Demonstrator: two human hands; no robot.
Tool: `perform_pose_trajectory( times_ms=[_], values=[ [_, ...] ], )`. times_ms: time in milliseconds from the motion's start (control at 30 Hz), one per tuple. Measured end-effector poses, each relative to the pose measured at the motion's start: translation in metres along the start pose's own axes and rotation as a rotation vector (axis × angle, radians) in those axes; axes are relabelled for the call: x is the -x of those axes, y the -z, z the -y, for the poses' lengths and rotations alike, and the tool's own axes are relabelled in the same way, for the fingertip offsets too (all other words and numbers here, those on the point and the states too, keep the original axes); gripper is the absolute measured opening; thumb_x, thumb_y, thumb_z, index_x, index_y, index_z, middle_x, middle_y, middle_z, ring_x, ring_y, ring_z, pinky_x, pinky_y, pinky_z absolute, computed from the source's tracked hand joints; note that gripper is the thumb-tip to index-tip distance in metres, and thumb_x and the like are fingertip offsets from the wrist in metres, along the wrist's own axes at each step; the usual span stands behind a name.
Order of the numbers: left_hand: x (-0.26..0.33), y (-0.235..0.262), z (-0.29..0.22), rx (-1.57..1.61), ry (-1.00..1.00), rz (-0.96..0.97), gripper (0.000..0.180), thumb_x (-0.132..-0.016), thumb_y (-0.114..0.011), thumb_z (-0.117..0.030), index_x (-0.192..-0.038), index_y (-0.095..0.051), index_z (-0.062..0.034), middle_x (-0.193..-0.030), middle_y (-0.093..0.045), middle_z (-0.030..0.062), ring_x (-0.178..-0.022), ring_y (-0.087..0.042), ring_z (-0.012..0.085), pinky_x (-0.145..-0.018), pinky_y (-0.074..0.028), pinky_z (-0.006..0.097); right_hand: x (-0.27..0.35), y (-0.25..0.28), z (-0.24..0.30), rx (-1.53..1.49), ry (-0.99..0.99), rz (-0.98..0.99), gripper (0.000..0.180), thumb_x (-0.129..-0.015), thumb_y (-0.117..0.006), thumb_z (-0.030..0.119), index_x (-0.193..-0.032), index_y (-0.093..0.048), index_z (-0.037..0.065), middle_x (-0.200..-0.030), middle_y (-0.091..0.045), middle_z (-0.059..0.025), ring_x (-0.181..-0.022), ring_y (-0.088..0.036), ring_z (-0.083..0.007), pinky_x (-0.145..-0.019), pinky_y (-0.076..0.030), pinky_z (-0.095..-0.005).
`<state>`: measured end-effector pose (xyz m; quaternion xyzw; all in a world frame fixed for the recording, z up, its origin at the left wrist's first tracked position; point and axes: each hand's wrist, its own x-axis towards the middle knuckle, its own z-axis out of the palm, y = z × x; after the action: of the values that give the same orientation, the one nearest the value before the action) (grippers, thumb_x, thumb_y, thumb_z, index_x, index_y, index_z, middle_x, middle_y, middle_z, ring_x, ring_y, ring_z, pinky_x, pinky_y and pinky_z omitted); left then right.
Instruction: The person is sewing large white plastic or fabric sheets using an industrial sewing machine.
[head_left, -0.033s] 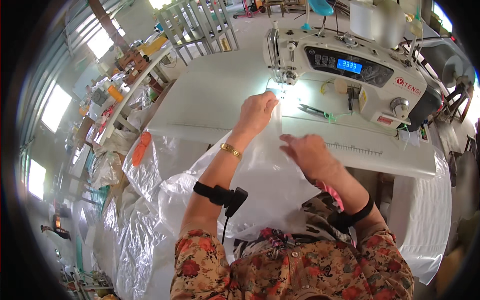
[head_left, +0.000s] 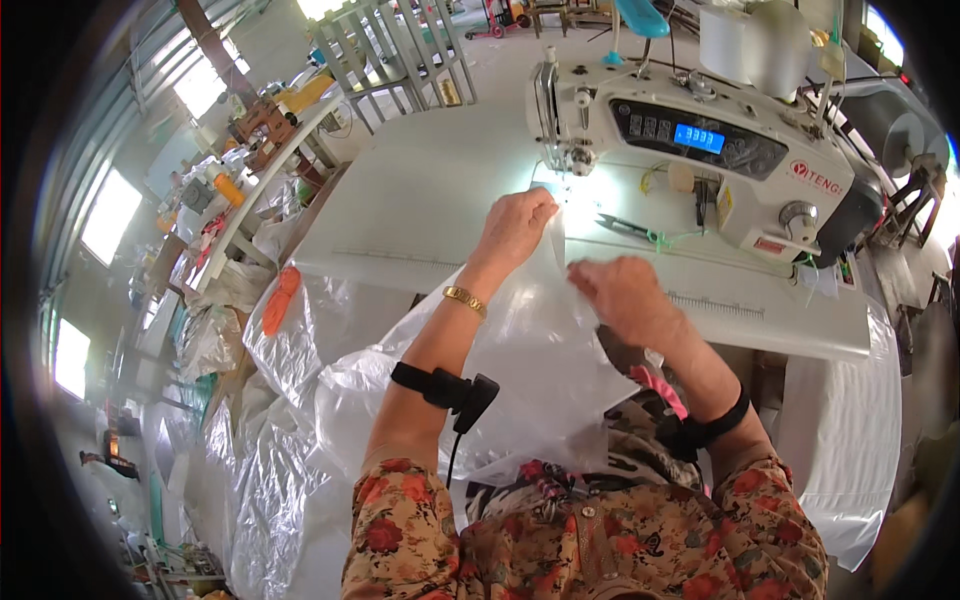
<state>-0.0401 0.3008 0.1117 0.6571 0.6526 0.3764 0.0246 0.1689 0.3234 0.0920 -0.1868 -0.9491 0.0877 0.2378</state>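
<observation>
A clear plastic sheet (head_left: 530, 350) runs from my lap up onto the white sewing table (head_left: 420, 210). My left hand (head_left: 515, 225) pinches the sheet's top edge just in front of the needle of the white sewing machine (head_left: 700, 150). My right hand (head_left: 620, 295) grips the same sheet a little to the right and nearer to me, fingers curled into the plastic. Both wrists carry black straps, and the left one also has a gold bracelet. Small scissors (head_left: 625, 228) lie on the table under the machine arm.
More clear plastic (head_left: 270, 470) is heaped on the floor to my left, with an orange piece (head_left: 280, 300) by the table edge. A cluttered shelf (head_left: 230, 190) stands at far left. A white roll (head_left: 740, 45) sits behind the machine. White material (head_left: 850, 450) hangs off the table's right side.
</observation>
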Motion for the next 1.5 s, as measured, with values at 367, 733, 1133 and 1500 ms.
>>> perform_pose_trajectory(
  times_ms=[367,733,1133,1500],
  values=[
    [-0.04,-0.067,0.059,0.114,0.168,0.079,0.022,-0.082,-0.068,-0.023,-0.082,-0.067,-0.001,-0.081,-0.067,0.0185,-0.082,-0.066,0.0344,-0.071,-0.05,0.042,-0.065,-0.059,-0.085,0.09,0.115,-0.162,0.014,-0.08,-0.06,0.011,-0.092,-0.068,0.008,-0.102,-0.065,-0.0073,-0.099,-0.058,-0.025,-0.087,-0.047,-0.0364],
    [0.009,-0.048,0.02,-0.173,-0.037,0.032,0.029,-0.083,-0.069,-0.028,-0.101,-0.069,-0.0049,-0.104,-0.064,0.0091,-0.11,-0.055,0.0279,-0.096,-0.041,0.045,-0.067,-0.055,-0.074,0.208,0.015,-0.061,0.026,-0.086,-0.062,0.023,-0.106,-0.068,0.008,-0.109,-0.066,-0.0073,-0.109,-0.056,-0.0255,-0.096,-0.04,-0.0399],
    [0.013,-0.032,0.048,-0.171,-0.161,0.252,0.063,-0.087,-0.063,-0.049,-0.135,-0.054,-0.0081,-0.138,-0.05,0.0188,-0.131,-0.043,0.0364,-0.112,-0.031,0.046,-0.065,-0.058,-0.072,0.105,-0.093,-0.03,0.037,-0.091,-0.058,0.032,-0.117,-0.065,0.006,-0.119,-0.06,-0.0099,-0.118,-0.05,-0.028,-0.1,-0.036,-0.0452],
    [-0.002,-0.033,0.053,-0.202,-0.118,0.275,0.059,-0.084,-0.067,-0.046,-0.128,-0.059,-0.0072,-0.13,-0.055,0.0172,-0.127,-0.046,0.0353,-0.109,-0.035,0.044,-0.073,-0.061,-0.076,0.103,-0.153,-0.017,0.034,-0.091,-0.058,0.034,-0.106,-0.067,0.005,-0.117,-0.06,-0.0117,-0.116,-0.051,-0.028,-0.1,-0.036,-0.043]
  ],
)
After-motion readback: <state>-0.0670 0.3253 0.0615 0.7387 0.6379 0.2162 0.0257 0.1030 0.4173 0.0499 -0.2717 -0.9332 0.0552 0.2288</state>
